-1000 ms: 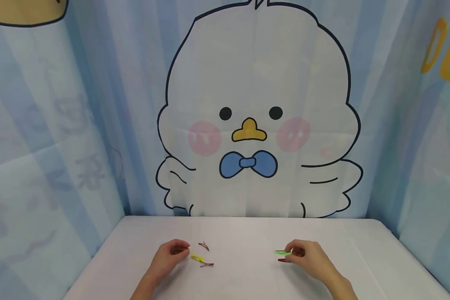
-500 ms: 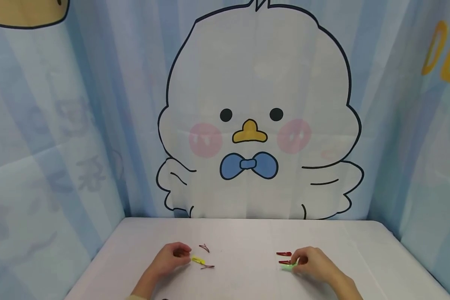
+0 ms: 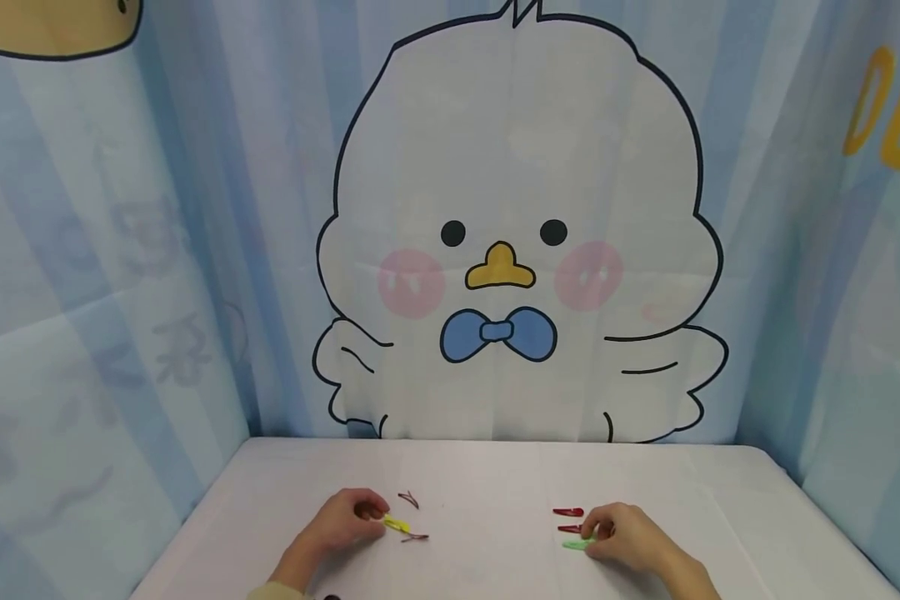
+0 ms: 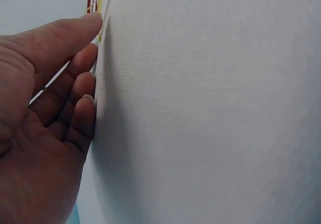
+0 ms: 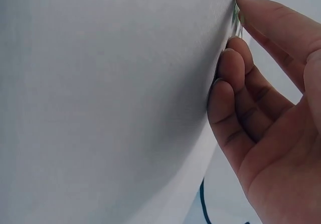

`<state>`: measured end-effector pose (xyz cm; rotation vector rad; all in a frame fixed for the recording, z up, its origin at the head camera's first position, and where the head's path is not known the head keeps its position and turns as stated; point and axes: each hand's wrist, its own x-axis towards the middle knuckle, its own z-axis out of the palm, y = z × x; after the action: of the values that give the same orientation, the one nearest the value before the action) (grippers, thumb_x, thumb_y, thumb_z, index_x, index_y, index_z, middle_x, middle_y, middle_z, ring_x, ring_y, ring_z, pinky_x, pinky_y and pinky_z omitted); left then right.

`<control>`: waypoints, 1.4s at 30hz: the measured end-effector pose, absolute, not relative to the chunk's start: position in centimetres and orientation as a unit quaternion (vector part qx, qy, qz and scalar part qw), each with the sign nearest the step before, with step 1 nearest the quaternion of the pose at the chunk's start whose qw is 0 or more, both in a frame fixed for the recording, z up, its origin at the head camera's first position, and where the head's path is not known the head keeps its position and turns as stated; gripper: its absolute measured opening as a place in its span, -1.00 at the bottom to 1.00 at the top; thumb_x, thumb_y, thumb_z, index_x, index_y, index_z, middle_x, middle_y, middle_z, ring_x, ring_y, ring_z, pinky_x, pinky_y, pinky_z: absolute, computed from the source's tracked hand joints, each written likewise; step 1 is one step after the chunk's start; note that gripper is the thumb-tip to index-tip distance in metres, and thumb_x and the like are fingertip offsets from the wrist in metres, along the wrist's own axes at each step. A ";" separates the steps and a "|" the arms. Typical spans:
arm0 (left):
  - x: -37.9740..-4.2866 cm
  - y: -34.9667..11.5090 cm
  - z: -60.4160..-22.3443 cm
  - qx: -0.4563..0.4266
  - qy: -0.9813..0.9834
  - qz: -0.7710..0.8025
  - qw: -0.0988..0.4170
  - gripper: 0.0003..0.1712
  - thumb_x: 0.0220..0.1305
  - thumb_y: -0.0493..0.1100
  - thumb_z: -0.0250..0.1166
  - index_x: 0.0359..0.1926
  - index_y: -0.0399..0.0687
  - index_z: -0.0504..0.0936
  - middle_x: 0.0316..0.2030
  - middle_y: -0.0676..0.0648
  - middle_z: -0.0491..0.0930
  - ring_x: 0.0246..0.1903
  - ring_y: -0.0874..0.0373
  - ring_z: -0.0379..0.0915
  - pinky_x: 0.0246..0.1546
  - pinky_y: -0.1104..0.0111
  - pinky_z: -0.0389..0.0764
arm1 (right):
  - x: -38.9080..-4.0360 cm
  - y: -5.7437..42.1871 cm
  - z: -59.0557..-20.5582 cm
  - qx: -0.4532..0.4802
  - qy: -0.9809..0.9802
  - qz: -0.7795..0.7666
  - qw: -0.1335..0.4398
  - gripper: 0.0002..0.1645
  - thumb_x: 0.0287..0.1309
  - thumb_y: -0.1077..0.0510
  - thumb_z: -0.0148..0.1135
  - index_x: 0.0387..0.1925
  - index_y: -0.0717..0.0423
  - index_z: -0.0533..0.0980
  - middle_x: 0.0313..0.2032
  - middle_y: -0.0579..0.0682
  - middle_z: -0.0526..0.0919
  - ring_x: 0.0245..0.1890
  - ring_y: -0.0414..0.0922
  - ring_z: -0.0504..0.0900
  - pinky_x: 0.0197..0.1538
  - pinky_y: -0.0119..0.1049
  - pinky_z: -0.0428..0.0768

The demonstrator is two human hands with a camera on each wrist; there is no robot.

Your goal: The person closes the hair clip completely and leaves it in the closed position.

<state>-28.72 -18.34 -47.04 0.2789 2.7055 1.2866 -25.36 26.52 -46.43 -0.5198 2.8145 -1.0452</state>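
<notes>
head view: green clip (image 3: 574, 545) in pinched right grip (image 3: 624, 535), yellow clip (image 3: 397, 524) at left grip (image 3: 343, 518), closure unclear

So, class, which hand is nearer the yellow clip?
Left: the left hand is at one end of the yellow clip, while the right hand is well away to the right, at the green clip.

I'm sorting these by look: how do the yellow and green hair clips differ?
The yellow hair clip is bright yellow, the green hair clip light green. In the head view, the yellow one slants while the green one is nearly level. The yellow one is by the left hand, the green one by the right hand. Both are slim.
</notes>
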 end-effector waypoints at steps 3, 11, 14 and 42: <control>-28.7 -18.2 -47.2 0.096 0.897 0.426 0.064 -0.79 0.08 -0.36 0.47 -0.22 -0.15 0.71 -0.38 0.02 0.53 -0.34 0.11 0.38 -0.27 0.26 0.44 | -25.1 26.7 -46.4 -0.160 0.924 -0.344 0.044 -0.82 -0.02 0.27 0.50 -0.37 0.03 0.64 -0.50 -0.14 0.48 -0.48 -0.20 0.41 -0.40 -0.32 0.38; -29.1 -18.2 -47.6 0.101 0.901 0.414 0.075 -0.84 0.13 -0.33 0.46 -0.24 -0.11 0.71 -0.38 0.01 0.52 -0.33 0.10 0.37 -0.25 0.23 0.45 | -24.7 26.5 -45.2 -0.145 0.923 -0.355 0.036 -0.88 0.07 0.19 0.48 -0.33 0.02 0.66 -0.50 -0.11 0.49 -0.47 -0.13 0.43 -0.41 -0.31 0.39; -29.4 -18.1 -47.6 0.107 0.905 0.406 0.074 -0.86 0.14 -0.32 0.45 -0.26 -0.10 0.70 -0.36 0.02 0.52 -0.31 0.10 0.37 -0.23 0.22 0.45 | -24.6 26.2 -44.8 -0.140 0.919 -0.368 0.035 -0.87 0.08 0.18 0.49 -0.32 0.04 0.66 -0.50 -0.10 0.48 -0.46 -0.10 0.43 -0.41 -0.32 0.39; -27.3 -17.1 -45.6 0.104 0.829 0.547 0.054 -0.86 0.37 -0.31 0.27 -0.10 -0.27 0.64 -0.17 -0.07 0.64 -0.22 0.07 0.50 -0.14 0.21 0.60 | -23.1 23.2 -42.1 -0.152 0.893 -0.424 0.008 -0.74 0.18 0.17 0.43 -0.11 0.15 0.63 -0.45 -0.09 0.53 -0.44 -0.13 0.49 -0.38 -0.35 0.49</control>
<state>-27.34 -17.09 -45.57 0.3159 2.5192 1.6609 -23.15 23.21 -42.10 -0.4741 2.7908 -1.3265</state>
